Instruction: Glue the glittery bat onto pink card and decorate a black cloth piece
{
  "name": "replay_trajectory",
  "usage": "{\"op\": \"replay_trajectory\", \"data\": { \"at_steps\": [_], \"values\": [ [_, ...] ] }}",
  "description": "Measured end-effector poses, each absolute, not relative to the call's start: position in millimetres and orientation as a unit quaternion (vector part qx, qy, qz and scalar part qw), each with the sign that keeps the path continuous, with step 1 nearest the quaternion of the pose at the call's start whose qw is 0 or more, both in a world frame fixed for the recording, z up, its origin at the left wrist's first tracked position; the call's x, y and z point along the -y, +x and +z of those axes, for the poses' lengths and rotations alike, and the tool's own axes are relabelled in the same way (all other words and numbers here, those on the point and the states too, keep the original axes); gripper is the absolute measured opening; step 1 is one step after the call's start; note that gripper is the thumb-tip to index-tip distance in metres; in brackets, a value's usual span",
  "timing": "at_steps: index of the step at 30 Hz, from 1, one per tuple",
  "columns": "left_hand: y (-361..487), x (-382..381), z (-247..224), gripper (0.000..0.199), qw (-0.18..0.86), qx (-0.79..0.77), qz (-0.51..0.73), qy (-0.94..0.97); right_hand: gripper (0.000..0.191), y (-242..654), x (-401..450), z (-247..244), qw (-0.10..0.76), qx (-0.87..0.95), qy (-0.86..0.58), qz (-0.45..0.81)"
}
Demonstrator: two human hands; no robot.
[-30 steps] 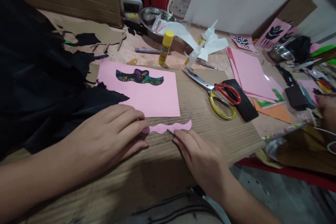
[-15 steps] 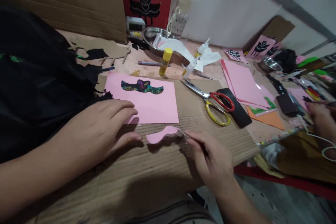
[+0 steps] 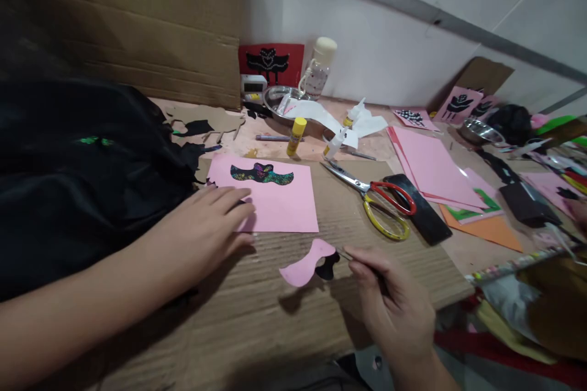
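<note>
My right hand (image 3: 397,296) is closed around thin metal tweezers (image 3: 346,253). At their tips hangs a wavy cut-out paper piece (image 3: 300,266), pink on the side facing me, with a black part showing beneath; it is held above the cardboard (image 3: 215,330). My left hand (image 3: 206,226) rests with fingers stretched over the lower left of a pink card (image 3: 284,214). On that card lies a black wavy shape with coloured glitter (image 3: 261,175). Right of the card are scissors (image 3: 367,186) with one red and one yellow handle, partly over a black flat object (image 3: 426,220).
A yellow glue stick (image 3: 296,136), a white glue bottle (image 3: 334,143) and a metal bowl (image 3: 275,98) stand behind the card. A black bag (image 3: 92,195) fills the left. Pink sheets (image 3: 431,165) are stacked at right. Another person's hand shows at the far right edge.
My right hand has moved right and slightly down in view with the tweezers; the cut-out has swung, exposing its black part. The camera view has shifted, so the scene sits lower.
</note>
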State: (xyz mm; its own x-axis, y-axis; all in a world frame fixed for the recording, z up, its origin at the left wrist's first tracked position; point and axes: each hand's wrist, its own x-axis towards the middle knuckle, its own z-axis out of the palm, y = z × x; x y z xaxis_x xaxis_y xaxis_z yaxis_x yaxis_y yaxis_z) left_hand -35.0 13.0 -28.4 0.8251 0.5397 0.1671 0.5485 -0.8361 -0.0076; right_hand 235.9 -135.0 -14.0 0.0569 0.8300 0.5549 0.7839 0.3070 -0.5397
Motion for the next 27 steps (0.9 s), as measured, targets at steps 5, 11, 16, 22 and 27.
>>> {"op": "replay_trajectory", "data": {
  "at_steps": [5,11,16,22,27],
  "values": [
    [-87,-29,-15,0.044,0.112,0.364,0.017,-0.924,0.013,232,131,-13,0.433,0.708,-0.558,0.031],
    [-100,-45,7,0.054,0.088,0.466,0.039,-0.880,0.013,226,128,-9,0.440,0.714,-0.543,0.032],
    [-53,-106,14,0.053,0.009,0.436,-0.002,-0.900,0.013,220,130,-8,0.449,0.718,-0.530,0.032],
    [-30,-150,19,0.043,-0.107,0.472,0.026,-0.875,0.018,218,132,-6,0.459,0.725,-0.512,0.042],
    [-24,-135,8,0.041,-0.151,0.507,-0.014,-0.849,0.017,222,135,-5,0.463,0.713,-0.524,0.045]
  ]
}}
